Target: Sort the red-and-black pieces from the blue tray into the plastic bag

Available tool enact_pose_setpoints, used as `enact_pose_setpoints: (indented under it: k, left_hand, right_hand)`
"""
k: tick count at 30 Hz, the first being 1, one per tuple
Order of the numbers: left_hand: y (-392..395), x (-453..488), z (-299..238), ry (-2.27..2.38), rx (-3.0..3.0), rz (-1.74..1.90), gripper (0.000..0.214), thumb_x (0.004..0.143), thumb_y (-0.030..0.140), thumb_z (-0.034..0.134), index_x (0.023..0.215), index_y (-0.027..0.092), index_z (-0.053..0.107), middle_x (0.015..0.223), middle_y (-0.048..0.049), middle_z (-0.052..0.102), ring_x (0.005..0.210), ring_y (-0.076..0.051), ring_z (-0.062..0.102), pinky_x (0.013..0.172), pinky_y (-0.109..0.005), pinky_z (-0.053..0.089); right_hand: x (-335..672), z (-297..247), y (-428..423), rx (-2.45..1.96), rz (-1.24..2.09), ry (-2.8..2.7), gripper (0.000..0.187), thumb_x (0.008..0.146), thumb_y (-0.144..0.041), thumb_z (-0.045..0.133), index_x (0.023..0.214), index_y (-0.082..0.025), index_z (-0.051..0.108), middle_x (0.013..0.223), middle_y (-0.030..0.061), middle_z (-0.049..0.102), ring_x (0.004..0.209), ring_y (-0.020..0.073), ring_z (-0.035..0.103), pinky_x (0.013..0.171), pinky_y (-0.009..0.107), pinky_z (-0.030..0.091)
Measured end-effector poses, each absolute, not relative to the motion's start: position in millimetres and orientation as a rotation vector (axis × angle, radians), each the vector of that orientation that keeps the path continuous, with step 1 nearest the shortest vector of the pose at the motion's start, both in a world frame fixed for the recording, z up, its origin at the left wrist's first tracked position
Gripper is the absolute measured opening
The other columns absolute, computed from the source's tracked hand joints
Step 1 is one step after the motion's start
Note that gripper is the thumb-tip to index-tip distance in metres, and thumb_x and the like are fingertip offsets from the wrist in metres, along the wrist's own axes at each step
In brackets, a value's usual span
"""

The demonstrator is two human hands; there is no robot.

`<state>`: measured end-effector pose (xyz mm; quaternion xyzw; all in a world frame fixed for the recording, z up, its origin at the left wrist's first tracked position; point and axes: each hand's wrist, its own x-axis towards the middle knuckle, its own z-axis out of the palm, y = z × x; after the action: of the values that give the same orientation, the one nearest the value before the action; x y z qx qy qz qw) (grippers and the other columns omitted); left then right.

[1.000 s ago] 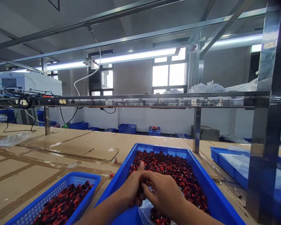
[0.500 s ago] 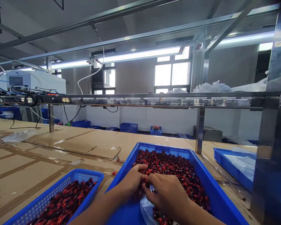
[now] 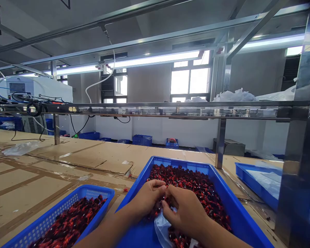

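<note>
My left hand (image 3: 150,197) and my right hand (image 3: 186,208) meet over a deep blue tray (image 3: 248,218). Thumb and fingers of both are pinched together around a small red-and-black piece (image 3: 163,198), mostly hidden by the fingertips. Many similar shiny dark-red and black pieces (image 3: 181,174) fill the tray's far and right parts. Below my right hand lies a translucent plastic bag (image 3: 160,225) on the tray floor, with more pieces beside it. To the left stands a blue perforated basket (image 3: 103,190) holding a heap of the same red-and-black pieces (image 3: 74,217).
Taped cardboard (image 3: 41,187) covers the table. A metal post (image 3: 220,144) rises just behind the tray, and a thicker post (image 3: 290,172) stands at right. Another blue tray (image 3: 244,169) holds white plastic. A metal shelf (image 3: 150,109) crosses ahead. One loose red piece (image 3: 125,189) lies between the containers.
The fingertips of both hands have shifted slightly and drawn closer together, and my right hand's grip has turned a little. The tray and basket stay put.
</note>
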<state>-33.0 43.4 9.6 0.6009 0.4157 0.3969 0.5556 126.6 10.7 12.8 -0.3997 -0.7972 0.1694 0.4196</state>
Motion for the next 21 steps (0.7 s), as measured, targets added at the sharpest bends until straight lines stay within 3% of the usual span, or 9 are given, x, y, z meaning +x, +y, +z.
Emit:
enact_pose_setpoints:
  k: [2,4,8,11,15,17,21]
  left_hand:
    - [40.2,-31.4,12.7,0.963,1.378,0.911,0.055,0.075,0.057,0.069,0.107,0.016,0.053,0.071,0.0016,0.063,0.038,-0.006,0.04,0.034,-0.018,0.028]
    - [37.4,-30.1,14.9,0.941,1.347,0.87,0.051,0.079,0.057,0.064,0.109,0.016,0.054,0.086,-0.0025,0.066,0.039,-0.005,0.04,0.032,-0.018,0.026]
    - [36.5,-29.3,15.5,0.86,1.256,0.93,0.043,0.086,0.05,0.059,0.113,0.017,0.053,0.117,-0.0088,0.063,0.042,-0.003,0.043,0.033,-0.017,0.029]
    - [36.4,-29.6,18.6,0.821,1.189,0.994,0.04,0.09,0.048,0.054,0.117,0.019,0.053,0.128,-0.0112,0.058,0.042,-0.003,0.044,0.033,-0.017,0.03]
    - [33.0,-28.7,24.5,0.715,1.196,1.003,0.047,0.087,0.048,0.059,0.124,0.021,0.051,0.136,-0.0139,0.051,0.042,-0.003,0.045,0.034,-0.018,0.032]
    - [31.1,-27.8,24.5,0.671,1.23,0.964,0.049,0.085,0.048,0.062,0.126,0.023,0.051,0.14,-0.0139,0.048,0.041,-0.002,0.045,0.034,-0.018,0.031]
    - [29.2,-26.4,21.6,0.585,1.29,0.92,0.046,0.086,0.045,0.062,0.127,0.026,0.052,0.142,-0.0127,0.045,0.04,-0.001,0.046,0.034,-0.018,0.03]
  right_hand:
    - [129.7,14.2,16.0,-0.99,0.964,-1.741,0.022,0.077,-0.036,0.048,0.061,-0.022,0.042,0.053,-0.004,0.046,0.045,0.0103,0.038,0.045,0.023,0.027]
    - [135.9,15.8,22.3,-0.964,1.344,-1.554,0.023,0.077,-0.04,0.038,0.062,-0.023,0.038,0.052,-0.0056,0.038,0.039,0.0092,0.029,0.036,0.021,0.019]
    - [148.4,18.2,30.4,-0.828,1.739,-1.276,0.018,0.074,-0.037,0.04,0.073,-0.021,0.047,0.065,-0.0035,0.047,0.039,0.0071,0.032,0.032,0.017,0.01]
    - [145.9,15.9,30.9,-0.938,1.705,-1.274,0.018,0.075,-0.037,0.048,0.069,-0.02,0.047,0.057,-0.0066,0.042,0.035,0.0049,0.026,0.031,0.017,0.008]
    - [129.4,9.9,28.9,-0.988,1.535,-1.405,0.034,0.074,-0.05,0.064,0.064,-0.021,0.05,0.04,-0.0128,0.029,0.03,0.0042,0.017,0.031,0.018,0.01]
    - [123.0,9.3,27.2,-0.914,1.438,-1.536,0.039,0.075,-0.056,0.064,0.064,-0.019,0.058,0.04,-0.0104,0.037,0.031,0.0044,0.02,0.034,0.02,0.016]
    - [122.8,13.0,22.5,-0.846,1.127,-1.801,0.049,0.088,-0.053,0.05,0.059,-0.017,0.066,0.053,-0.0002,0.059,0.041,0.0085,0.038,0.044,0.023,0.026]
